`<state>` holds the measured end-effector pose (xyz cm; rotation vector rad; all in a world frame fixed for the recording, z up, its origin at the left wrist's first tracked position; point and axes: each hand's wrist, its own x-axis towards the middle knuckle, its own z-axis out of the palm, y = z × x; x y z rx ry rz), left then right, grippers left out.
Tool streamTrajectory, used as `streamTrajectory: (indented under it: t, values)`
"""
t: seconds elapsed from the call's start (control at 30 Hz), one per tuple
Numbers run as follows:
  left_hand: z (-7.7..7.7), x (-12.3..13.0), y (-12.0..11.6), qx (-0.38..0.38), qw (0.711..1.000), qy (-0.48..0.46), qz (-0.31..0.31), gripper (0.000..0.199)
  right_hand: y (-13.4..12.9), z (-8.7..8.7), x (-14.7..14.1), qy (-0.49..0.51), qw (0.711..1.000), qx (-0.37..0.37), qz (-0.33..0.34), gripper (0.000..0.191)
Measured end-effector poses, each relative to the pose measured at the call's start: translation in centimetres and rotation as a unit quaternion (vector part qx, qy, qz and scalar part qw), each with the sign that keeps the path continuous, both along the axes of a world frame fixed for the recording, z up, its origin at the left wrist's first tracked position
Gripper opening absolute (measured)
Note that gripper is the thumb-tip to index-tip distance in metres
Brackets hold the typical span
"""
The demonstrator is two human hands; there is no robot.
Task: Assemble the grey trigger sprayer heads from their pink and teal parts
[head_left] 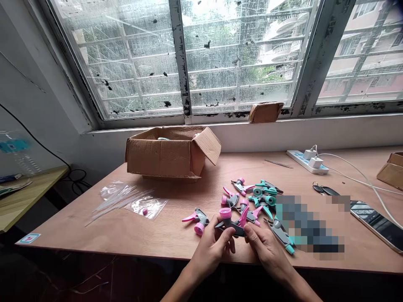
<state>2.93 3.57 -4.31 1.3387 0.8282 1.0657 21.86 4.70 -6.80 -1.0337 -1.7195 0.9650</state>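
A grey and pink spray head [232, 226] is held between both hands near the table's front edge, its pink ring facing up. My left hand [211, 243] grips its left side with thumb and fingers. My right hand [262, 245] pinches its right end by the pink trigger. Just left lies another pink and grey spray head [199, 220]. Behind the hands are several more pink and grey ones [241, 186], beside several teal and grey spray heads [264, 195]. One teal and grey spray head [280, 235] lies right of my right hand.
An open cardboard box [159, 157] stands at the back. Clear thin tubes [118, 201] and plastic bags with a small pink piece [145, 212] lie left. Right are a power strip [307, 162], keys [318, 188], a phone [376, 224] and a blurred patch.
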Motion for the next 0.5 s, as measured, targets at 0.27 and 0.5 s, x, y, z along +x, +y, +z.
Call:
streamTrajectory:
  t: [0.27, 0.5]
  values:
    - [0.64, 0.22, 0.20, -0.026, 0.998, -0.001, 0.059, 0.048, -0.81, 0.17, -0.76, 0.112, 0.993, -0.047, -0.005, 0.040]
    - [0.67, 0.23, 0.32, -0.017, 0.997, -0.009, 0.073, 0.040, -0.41, 0.35, -0.67, 0.144, 0.986, -0.082, 0.028, 0.037]
